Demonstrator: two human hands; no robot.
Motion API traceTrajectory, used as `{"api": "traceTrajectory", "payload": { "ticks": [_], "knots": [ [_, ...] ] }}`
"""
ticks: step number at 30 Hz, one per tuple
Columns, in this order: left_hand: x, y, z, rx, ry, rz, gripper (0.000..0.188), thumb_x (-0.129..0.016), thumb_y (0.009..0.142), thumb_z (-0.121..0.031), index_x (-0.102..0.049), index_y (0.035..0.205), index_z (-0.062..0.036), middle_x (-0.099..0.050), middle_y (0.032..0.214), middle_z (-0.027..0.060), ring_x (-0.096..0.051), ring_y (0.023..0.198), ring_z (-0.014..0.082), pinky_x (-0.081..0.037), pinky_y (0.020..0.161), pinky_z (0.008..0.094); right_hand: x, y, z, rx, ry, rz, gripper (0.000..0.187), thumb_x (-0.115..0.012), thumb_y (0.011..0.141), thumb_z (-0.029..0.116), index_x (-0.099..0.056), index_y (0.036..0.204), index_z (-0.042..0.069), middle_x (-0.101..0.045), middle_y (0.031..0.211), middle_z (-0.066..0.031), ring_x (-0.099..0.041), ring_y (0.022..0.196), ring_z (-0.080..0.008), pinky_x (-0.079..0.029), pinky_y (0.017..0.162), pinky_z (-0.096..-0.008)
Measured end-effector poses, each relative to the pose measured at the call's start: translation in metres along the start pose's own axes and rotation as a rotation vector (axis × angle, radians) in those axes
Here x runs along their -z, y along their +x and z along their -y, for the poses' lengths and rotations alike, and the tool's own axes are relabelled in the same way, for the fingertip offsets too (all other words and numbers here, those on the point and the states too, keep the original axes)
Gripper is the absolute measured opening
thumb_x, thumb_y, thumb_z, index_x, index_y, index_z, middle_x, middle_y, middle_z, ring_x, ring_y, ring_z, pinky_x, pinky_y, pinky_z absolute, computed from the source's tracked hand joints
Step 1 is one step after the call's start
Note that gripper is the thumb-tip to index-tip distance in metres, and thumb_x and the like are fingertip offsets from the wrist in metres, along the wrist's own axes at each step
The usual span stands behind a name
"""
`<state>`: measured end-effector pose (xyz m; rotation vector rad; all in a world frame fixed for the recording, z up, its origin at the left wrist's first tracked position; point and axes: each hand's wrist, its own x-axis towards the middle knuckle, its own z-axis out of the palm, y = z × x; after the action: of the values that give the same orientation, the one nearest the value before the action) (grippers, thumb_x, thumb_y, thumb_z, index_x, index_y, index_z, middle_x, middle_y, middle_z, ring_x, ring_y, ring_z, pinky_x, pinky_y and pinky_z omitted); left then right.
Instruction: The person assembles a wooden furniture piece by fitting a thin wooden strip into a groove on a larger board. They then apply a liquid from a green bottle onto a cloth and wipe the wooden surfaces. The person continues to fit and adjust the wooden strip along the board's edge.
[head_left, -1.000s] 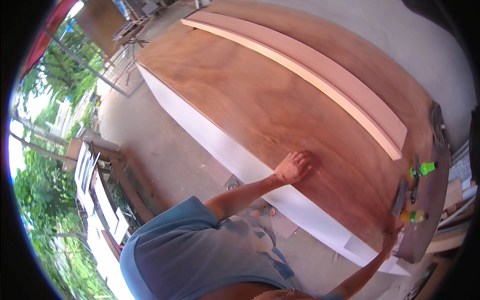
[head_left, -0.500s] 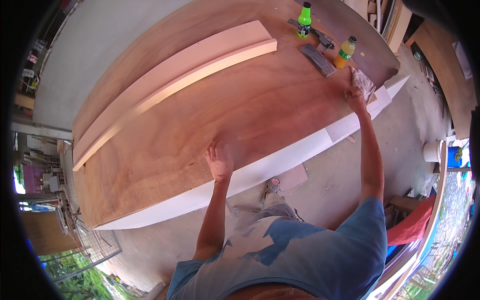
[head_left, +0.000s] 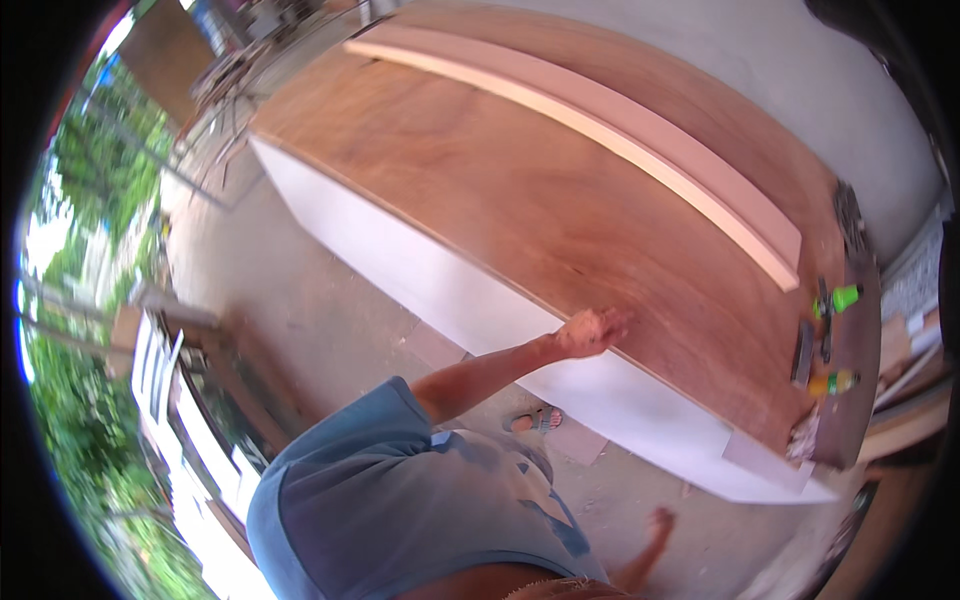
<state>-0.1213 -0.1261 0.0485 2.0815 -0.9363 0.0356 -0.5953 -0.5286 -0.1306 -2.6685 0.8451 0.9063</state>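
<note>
My left hand [head_left: 592,332] is over the near edge of a brown plywood sheet [head_left: 480,190], fingers loosely bent and nothing seen in them. My right hand [head_left: 658,527] hangs low beyond the white side panel [head_left: 420,270], away from the sheet. Motion smears its fingers, so their state is hidden. A crumpled pale rag [head_left: 803,440] lies at the sheet's right corner. Close by are a grey flat block [head_left: 802,352], a bottle of orange drink [head_left: 833,382] and a green bottle [head_left: 838,300] beside a dark tool [head_left: 826,345].
A long pinkish board [head_left: 640,110] with a pale batten [head_left: 600,140] along it lies across the far part of the sheet. A grey surface [head_left: 760,60] stands behind. Below is a concrete floor [head_left: 290,310] with a loose flat piece [head_left: 435,342]; boards are stacked at lower left.
My view has swung toward the left. My right hand has come off the rag and dropped beside my body. My left hand has moved to the sheet's near edge.
</note>
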Motion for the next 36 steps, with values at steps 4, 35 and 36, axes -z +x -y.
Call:
{"api": "traceTrajectory", "payload": {
  "ticks": [4,35,36],
  "knots": [
    [0.060,-0.138,0.001,-0.006,-0.107,-0.096,0.031,-0.064,0.092,-0.015,-0.061,0.120,-0.0026,-0.068,0.097,0.0199,-0.067,0.085,0.0380,-0.055,0.076,0.0462,-0.111,-0.006,0.082,0.241,-0.436,0.571,0.052,-0.071,0.083,0.030,-0.062,0.129,0.007,-0.068,0.115,-0.0181,-0.061,0.115,-0.0367,-0.047,0.101,-0.0487],
    [0.687,-0.403,0.074,0.508,0.470,0.123,0.036,-0.065,0.091,-0.040,-0.068,0.085,-0.0046,-0.068,0.079,0.0126,-0.068,0.084,0.0355,-0.045,0.089,0.0568,-0.113,-0.050,0.834,0.577,0.037,0.659,0.024,-0.065,0.092,0.014,-0.055,0.072,0.006,-0.052,0.061,-0.0040,-0.046,0.044,-0.0164,-0.039,0.040,-0.0330],
    [0.705,-0.413,0.105,0.699,0.468,0.235,0.035,-0.063,0.091,-0.040,-0.066,0.090,-0.0053,-0.067,0.084,0.0122,-0.067,0.087,0.0340,-0.045,0.090,0.0564,-0.102,-0.064,0.870,0.520,0.056,0.602,0.024,-0.067,0.091,0.017,-0.057,0.072,0.006,-0.054,0.061,-0.0053,-0.050,0.045,-0.0181,-0.041,0.040,-0.0339]
  ]
}}
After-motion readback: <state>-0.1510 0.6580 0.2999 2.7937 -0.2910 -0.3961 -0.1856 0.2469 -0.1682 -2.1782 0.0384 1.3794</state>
